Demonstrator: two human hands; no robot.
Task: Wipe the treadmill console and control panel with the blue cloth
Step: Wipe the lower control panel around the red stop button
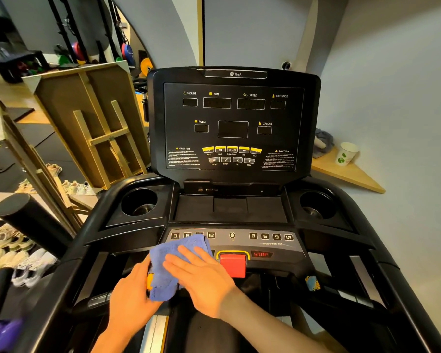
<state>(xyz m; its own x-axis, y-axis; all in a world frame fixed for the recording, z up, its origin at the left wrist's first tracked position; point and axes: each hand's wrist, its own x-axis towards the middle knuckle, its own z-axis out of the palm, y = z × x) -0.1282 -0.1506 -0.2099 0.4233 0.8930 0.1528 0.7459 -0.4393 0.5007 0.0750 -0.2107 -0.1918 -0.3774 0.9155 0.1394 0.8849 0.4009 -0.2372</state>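
Note:
The black treadmill console [233, 123] stands upright ahead, its displays dark. Below it runs the grey control panel [270, 244] with numbered keys, a fan key and a red stop button [233, 263]. A folded blue cloth [168, 266] lies over the panel's left part, covering some keys. My right hand [201, 276] presses flat on the cloth with straight fingers. My left hand [131, 299] rests at the cloth's lower left edge; its fingertips are hidden under the cloth.
Two cup holders [139, 202] [316, 205] flank a black tray. Wooden easels [97, 123] lean at the left, with several shoes [18, 261] on the floor. A paper cup [346, 154] sits on a wooden corner shelf at the right, by the wall.

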